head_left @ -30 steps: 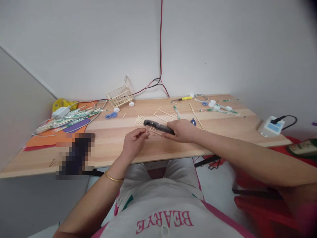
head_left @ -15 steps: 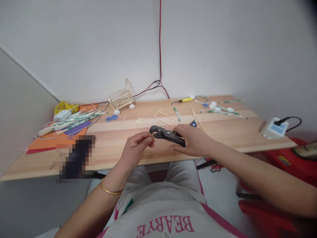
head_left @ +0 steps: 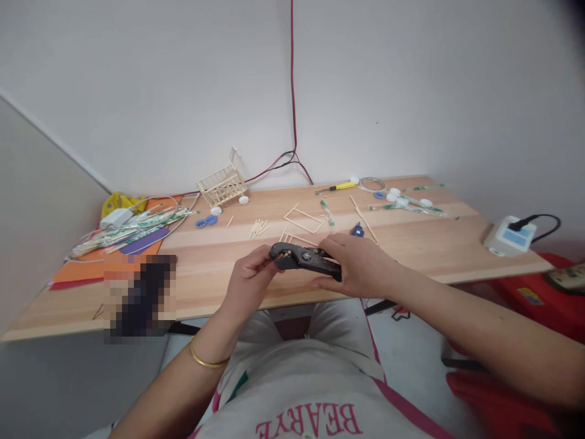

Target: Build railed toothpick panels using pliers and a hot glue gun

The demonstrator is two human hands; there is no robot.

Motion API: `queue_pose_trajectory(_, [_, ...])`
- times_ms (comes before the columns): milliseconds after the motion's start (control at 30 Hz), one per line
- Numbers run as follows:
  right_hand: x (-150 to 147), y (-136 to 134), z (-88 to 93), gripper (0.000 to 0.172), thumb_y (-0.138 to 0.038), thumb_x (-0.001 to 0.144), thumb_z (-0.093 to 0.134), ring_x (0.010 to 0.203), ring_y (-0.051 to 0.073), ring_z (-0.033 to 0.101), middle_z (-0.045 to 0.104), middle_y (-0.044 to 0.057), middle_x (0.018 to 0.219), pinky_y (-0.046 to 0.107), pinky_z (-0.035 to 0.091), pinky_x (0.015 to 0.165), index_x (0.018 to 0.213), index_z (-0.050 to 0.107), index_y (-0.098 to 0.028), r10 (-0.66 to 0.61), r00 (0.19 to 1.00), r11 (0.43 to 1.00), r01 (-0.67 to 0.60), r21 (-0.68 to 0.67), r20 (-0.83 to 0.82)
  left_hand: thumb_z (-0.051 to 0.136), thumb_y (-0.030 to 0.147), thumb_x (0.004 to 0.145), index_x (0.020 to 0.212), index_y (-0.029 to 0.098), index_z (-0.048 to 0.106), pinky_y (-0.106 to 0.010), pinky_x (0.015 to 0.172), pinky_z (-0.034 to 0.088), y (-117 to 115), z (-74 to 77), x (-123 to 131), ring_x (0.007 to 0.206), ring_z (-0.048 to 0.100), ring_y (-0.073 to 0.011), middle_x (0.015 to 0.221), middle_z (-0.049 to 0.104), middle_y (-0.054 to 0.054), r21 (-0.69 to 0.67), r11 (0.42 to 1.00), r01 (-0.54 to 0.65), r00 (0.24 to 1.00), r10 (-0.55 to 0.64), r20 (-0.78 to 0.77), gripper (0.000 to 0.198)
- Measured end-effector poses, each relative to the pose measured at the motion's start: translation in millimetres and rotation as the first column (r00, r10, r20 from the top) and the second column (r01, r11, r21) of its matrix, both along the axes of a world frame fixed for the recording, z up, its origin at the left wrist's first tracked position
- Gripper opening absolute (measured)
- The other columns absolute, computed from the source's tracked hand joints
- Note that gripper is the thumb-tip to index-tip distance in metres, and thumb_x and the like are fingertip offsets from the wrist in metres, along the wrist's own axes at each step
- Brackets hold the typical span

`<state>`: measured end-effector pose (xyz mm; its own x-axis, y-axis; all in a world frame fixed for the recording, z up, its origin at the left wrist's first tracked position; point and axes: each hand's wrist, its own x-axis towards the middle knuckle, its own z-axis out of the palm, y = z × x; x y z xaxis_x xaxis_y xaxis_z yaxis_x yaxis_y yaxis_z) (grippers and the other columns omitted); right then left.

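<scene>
My right hand (head_left: 361, 268) grips the handles of black pliers (head_left: 301, 258) above the near edge of the wooden table (head_left: 219, 280). My left hand (head_left: 249, 283) is pinched shut on a short thin wooden stick, its tip at the jaws of the pliers. Just beyond the hands, a small frame of sticks (head_left: 302, 219) and a little heap of cut sticks (head_left: 258, 227) lie on the table.
A small stick crate (head_left: 222, 183) stands at the back. Coloured paper, wire and wrapped sticks (head_left: 123, 231) pile up at the left. A yellow screwdriver (head_left: 337, 186), white and blue caps and a blue-screened device (head_left: 507, 235) lie to the right. Red and black wires hang down the wall.
My right hand lifted the pliers off the table and drew them nearer. My left hand rose with the stick and brought it to the jaws.
</scene>
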<state>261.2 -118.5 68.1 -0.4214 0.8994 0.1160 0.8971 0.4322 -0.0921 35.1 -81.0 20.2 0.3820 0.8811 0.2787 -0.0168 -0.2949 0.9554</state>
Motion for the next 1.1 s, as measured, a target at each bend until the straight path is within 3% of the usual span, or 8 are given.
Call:
queue_pose_trajectory(333, [-2,-2,3.7,0.043,-0.061,0.078,0.056,0.074,0.023,0.059,0.062,0.006,0.080,0.029,0.034,0.060,0.083,0.052,-0.019,-0.003,0.999,1.000,0.003,-0.010,0.044,0.057,0.015,0.082,0.077,0.018,0.066,-0.027,0.071,0.041,-4,10.0,-2,0.076,0.054,-0.0154,0.076,0.060,-0.001,0.062,0.998,-0.002,0.999,0.005,-0.050,0.011])
queue_pose_trajectory(933, [-2,2,2.7,0.041,-0.058,0.077,0.059,0.077,0.023,0.057,0.060,0.006,0.084,0.029,0.036,0.062,0.086,0.050,-0.019,0.022,0.999,1.000,-0.022,0.000,-0.041,0.057,0.019,0.085,0.092,0.020,0.070,-0.028,0.078,0.043,-5,13.8,1,0.085,0.057,-0.0173,0.088,0.065,-0.004,0.141,0.989,-0.040,0.999,0.044,-0.029,0.015])
queue_pose_trajectory(1100, [-3,3,2.7,0.040,-0.058,0.077,0.058,0.074,0.021,0.057,0.060,0.007,0.080,0.028,0.034,0.060,0.082,0.049,-0.019,0.027,0.999,1.000,-0.027,0.004,-0.038,0.057,0.019,0.084,0.081,0.019,0.068,-0.027,0.073,0.042,-5,12.1,0,0.078,0.054,-0.0158,0.080,0.061,-0.002,0.133,0.990,-0.050,0.998,0.056,-0.040,0.011])
